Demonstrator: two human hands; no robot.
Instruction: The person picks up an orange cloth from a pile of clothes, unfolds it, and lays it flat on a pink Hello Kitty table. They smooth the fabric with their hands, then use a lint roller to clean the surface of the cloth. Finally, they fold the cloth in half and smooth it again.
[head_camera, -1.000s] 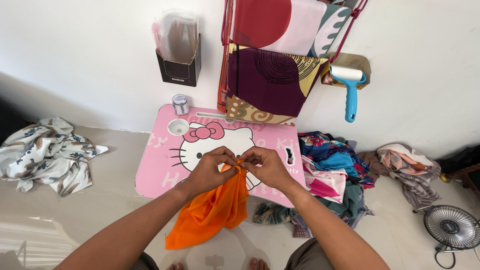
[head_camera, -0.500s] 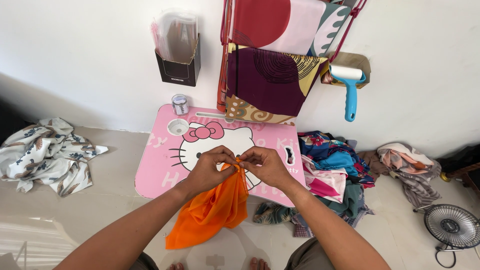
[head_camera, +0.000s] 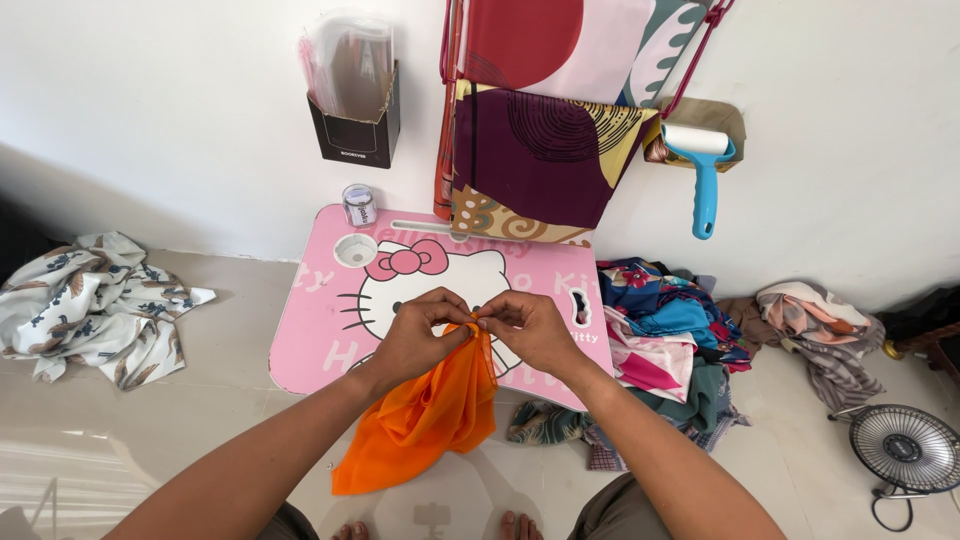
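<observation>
Left hand (head_camera: 415, 335) grip pinched on the top edge of the orange cloth (head_camera: 425, 420), thumb and fingers closed on a bunched bit of fabric. Right hand (head_camera: 535, 330) grip pinched on the same edge, fingertips touching the left hand's. Both hands meet over the pink cartoon-cat counter (head_camera: 320, 330), near its front edge. The orange cloth hangs down from the pinch, draped over the counter's front edge toward the floor, bottom end crumpled near the person's feet.

On the counter: a round cup recess (head_camera: 355, 250) at the back left, a small clear jar (head_camera: 358, 205) at the back left corner by the wall.

On the wall: a black box holder (head_camera: 352, 135) with clear plastic bags sticking out, patterned fabrics (head_camera: 540, 150) hanging on hangers with the lower one touching the counter's back edge, a blue lint roller (head_camera: 702, 175) hanging right of them.

Floor: a white patterned cloth (head_camera: 95, 305) heaped to the left, well apart from the counter; a colourful pile of clothes (head_camera: 665, 330) just beside the counter's right side; a striped garment (head_camera: 815, 325) further right; a small fan (head_camera: 905, 447) at the far right.
</observation>
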